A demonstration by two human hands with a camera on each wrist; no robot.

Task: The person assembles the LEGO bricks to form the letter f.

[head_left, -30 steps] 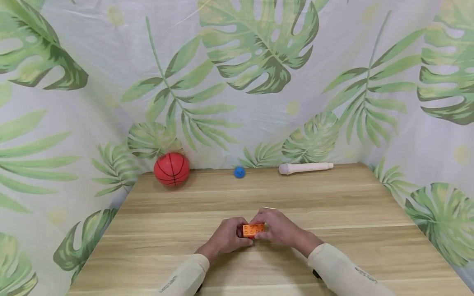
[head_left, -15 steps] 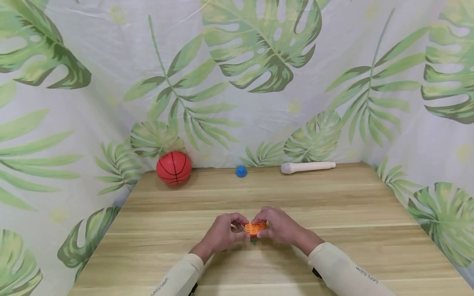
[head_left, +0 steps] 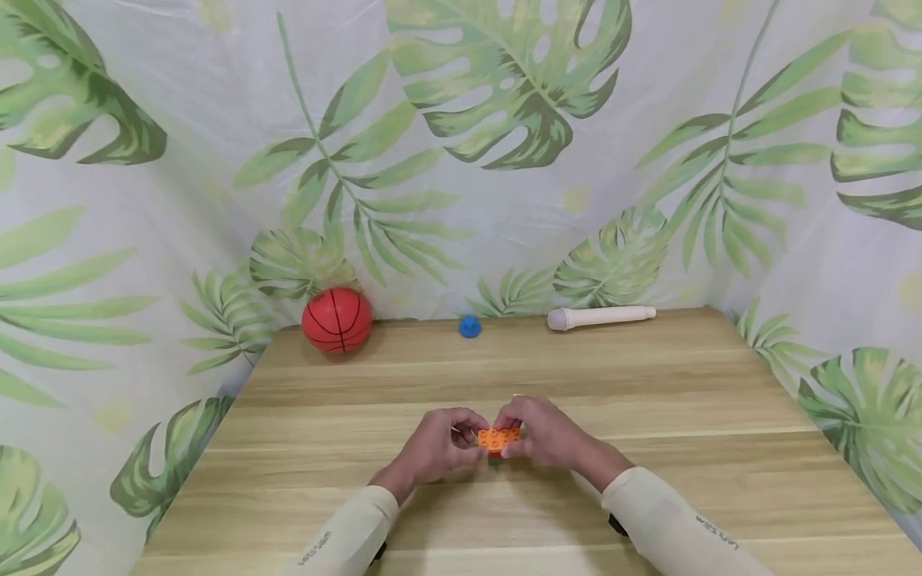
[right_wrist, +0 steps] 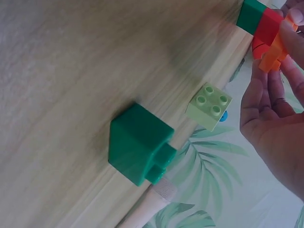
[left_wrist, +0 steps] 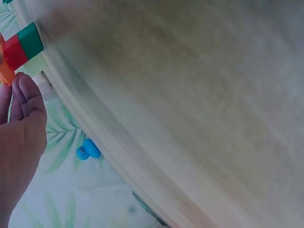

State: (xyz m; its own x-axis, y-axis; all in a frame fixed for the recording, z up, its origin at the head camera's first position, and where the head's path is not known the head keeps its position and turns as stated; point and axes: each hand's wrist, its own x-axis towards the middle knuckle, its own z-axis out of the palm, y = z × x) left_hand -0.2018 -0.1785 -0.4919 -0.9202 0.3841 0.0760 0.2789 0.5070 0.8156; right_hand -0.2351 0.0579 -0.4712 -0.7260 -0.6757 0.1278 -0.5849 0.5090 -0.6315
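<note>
An orange studded building brick (head_left: 497, 438) lies across the top of a red brick (right_wrist: 269, 26), and a green brick (right_wrist: 251, 16) forms the base of this small stack. My right hand (head_left: 549, 433) pinches the orange brick at its right end, thumb toward me and fingers on the far side. At the other end, my left hand (head_left: 435, 445) has its thumb and curved fingertips at the brick's edges. The left wrist view shows the orange brick (left_wrist: 6, 73) partly cut off by the frame, beside the left fingertips. In the head view, the hands cover part of the stack.
The right wrist view shows a loose green brick (right_wrist: 140, 142) and a light green brick (right_wrist: 209, 106) near the right hand. Along the table's back edge lie a red basketball (head_left: 337, 321), a small blue object (head_left: 470, 326) and a pale microphone (head_left: 601, 317). A leaf-patterned cloth (head_left: 504, 232) hangs behind.
My left fingers have moved off the lower part of the stack to the orange brick's left end, uncovering the green base. The orange brick stays on top, in my right hand.
</note>
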